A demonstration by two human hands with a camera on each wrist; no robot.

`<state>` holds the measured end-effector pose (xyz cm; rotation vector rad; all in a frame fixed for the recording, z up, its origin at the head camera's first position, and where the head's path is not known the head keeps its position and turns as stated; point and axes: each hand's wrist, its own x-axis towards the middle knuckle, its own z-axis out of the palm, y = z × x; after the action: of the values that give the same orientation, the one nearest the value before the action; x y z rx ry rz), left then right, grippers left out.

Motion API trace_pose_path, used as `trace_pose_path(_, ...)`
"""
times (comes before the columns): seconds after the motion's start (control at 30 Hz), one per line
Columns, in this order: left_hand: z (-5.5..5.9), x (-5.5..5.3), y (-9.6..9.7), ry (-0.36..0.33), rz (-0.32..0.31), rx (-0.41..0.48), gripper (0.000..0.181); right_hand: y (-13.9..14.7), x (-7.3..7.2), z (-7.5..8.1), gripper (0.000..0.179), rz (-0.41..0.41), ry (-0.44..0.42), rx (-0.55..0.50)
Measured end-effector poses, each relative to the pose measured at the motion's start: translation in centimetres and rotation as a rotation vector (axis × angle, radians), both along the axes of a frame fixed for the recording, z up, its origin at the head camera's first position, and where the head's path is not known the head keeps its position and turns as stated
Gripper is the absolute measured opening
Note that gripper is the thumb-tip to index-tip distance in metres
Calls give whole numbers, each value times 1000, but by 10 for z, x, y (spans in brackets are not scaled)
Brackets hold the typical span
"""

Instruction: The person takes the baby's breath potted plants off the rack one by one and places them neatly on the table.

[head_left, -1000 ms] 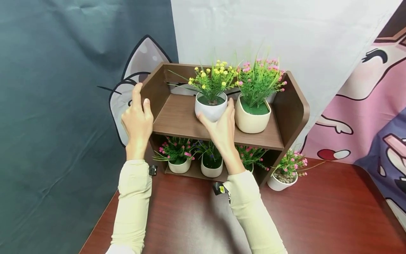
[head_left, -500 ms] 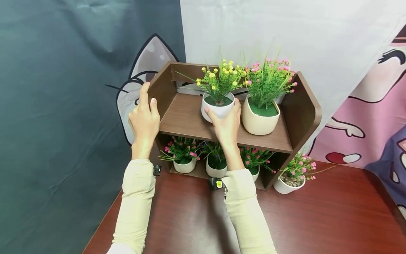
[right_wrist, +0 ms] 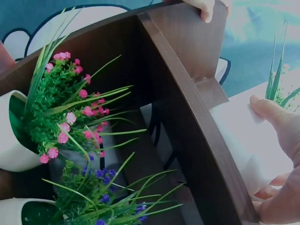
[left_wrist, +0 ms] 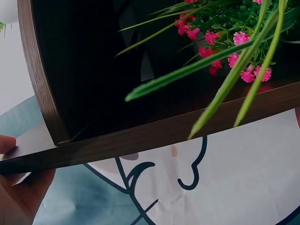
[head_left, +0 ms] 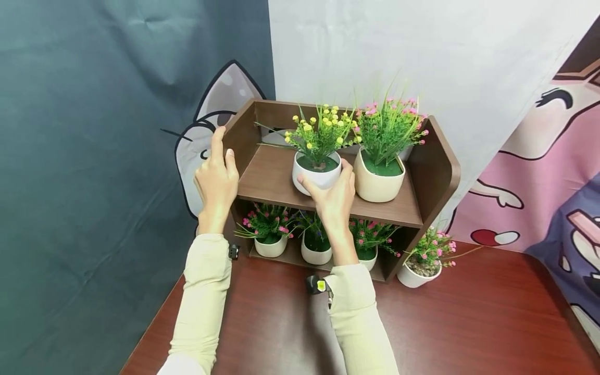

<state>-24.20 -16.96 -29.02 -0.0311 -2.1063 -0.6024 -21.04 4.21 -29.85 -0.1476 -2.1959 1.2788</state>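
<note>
Our right fingers (head_left: pixel 347 176) pinch the yellow-flowered pot (head_left: pixel 324 179) (seemingly shelved, not yet released); left fingers (head_left: pixel 217 145) grip the shelf (head_left: pixel 266 172) at nine o'clock.

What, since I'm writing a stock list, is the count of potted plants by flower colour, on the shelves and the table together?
Pink-flowered plants: 4
Yellow-flowered plant: 1
Purple-flowered plant: 1
Total: 6
</note>
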Motion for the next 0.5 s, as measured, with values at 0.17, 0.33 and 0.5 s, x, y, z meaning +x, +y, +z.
trace_pose_path(0.17, 0, -1, 1, -1, -10, 8, 42, 4, 12, 0, 90, 52, -1, 24)
trace_pose_path(0.33, 1, 1, -1, -9, -7, 21, 42, 8, 25, 1, 86, 134, 47, 31)
trace_pose_path(0.5, -1, 2, -2, -20, -11, 23, 42, 11, 35, -1, 83, 190, 66, 25)
